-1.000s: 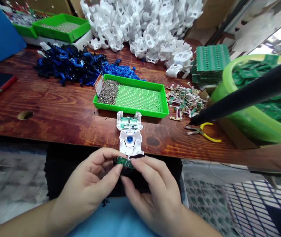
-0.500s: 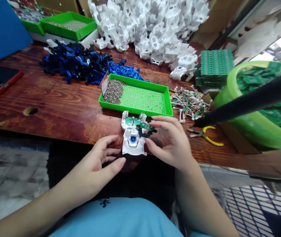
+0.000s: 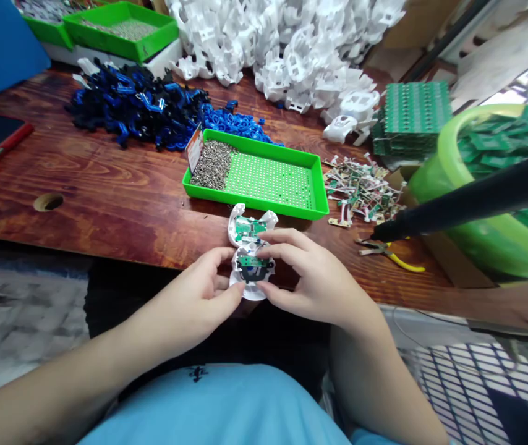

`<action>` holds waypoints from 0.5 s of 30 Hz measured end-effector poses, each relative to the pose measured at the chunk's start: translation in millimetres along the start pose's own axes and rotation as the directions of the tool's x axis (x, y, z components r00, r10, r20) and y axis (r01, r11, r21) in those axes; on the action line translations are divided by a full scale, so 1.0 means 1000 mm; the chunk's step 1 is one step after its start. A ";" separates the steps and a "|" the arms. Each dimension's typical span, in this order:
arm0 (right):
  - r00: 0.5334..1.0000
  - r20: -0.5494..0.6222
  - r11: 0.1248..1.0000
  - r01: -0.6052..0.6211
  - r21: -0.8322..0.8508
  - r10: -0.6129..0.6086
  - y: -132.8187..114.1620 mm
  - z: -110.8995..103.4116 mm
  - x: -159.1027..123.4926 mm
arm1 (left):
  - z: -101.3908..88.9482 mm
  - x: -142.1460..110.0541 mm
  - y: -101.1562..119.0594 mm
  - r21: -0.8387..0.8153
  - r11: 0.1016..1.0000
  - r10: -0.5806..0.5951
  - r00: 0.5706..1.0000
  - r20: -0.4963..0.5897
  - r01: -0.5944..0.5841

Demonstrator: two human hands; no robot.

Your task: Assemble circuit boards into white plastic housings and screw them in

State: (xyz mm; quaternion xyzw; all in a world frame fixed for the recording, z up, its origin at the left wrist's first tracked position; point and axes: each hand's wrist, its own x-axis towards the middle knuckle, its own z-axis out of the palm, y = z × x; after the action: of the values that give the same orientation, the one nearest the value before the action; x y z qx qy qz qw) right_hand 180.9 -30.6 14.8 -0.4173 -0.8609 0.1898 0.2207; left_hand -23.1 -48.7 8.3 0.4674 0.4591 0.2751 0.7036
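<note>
A white plastic controller shell half (image 3: 253, 295) lies at the table's front edge, its inside facing up. My left hand (image 3: 206, 287) grips its left side, thumb at the near edge and fingers by the far-left side. Inside it sits a small green circuit board (image 3: 251, 261) on a black plastic bracket (image 3: 252, 275). My right hand (image 3: 305, 275) is closed around the board and bracket from the right, thumb low and fingertips at the top. Just beyond, a second white shell half (image 3: 235, 222) holds a larger green board (image 3: 245, 228).
A green tray (image 3: 268, 207) of screws is behind the shells. Further back are blue and black parts (image 3: 138, 111) and white shells (image 3: 292, 49). To the right lie small wired boards (image 3: 361, 188), pliers (image 3: 403, 262), stacked boards (image 3: 417, 114) and a green tub (image 3: 449, 148) under a black bar (image 3: 468, 207).
My right hand carried the small board and black bracket from near my lap to the near shell half, where they now lie inside. My left hand moved up and took hold of that shell.
</note>
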 end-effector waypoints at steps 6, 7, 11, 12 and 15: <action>0.998 0.059 1.000 0.003 -0.018 -0.002 -0.019 -0.005 -0.007 | 0.008 -0.013 -0.008 -0.223 0.974 -0.037 0.998 -0.055 0.024; 0.998 0.063 1.000 0.003 -0.015 -0.002 -0.023 -0.007 -0.008 | 0.010 -0.015 -0.010 -0.259 0.966 -0.041 0.996 -0.074 0.021; 0.991 0.127 0.999 -0.032 -0.041 0.037 -0.037 -0.010 -0.013 | 0.016 -0.017 -0.019 -0.404 0.913 -0.092 0.994 -0.052 0.063; 0.988 0.142 0.997 -0.045 -0.055 0.053 -0.040 -0.010 -0.014 | 0.017 -0.017 -0.021 -0.434 0.897 -0.109 0.994 -0.033 0.084; 0.988 0.142 0.995 -0.049 -0.090 0.062 -0.049 -0.008 -0.015 | 0.021 -0.018 -0.024 -0.495 0.864 -0.123 0.992 -0.023 0.095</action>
State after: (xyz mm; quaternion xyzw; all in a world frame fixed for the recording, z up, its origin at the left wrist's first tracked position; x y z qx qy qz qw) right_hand 162.2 -69.7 42.8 -0.4355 -0.8700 0.1884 0.1341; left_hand -13.4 -81.8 -3.1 0.2382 0.4183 0.3554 0.8012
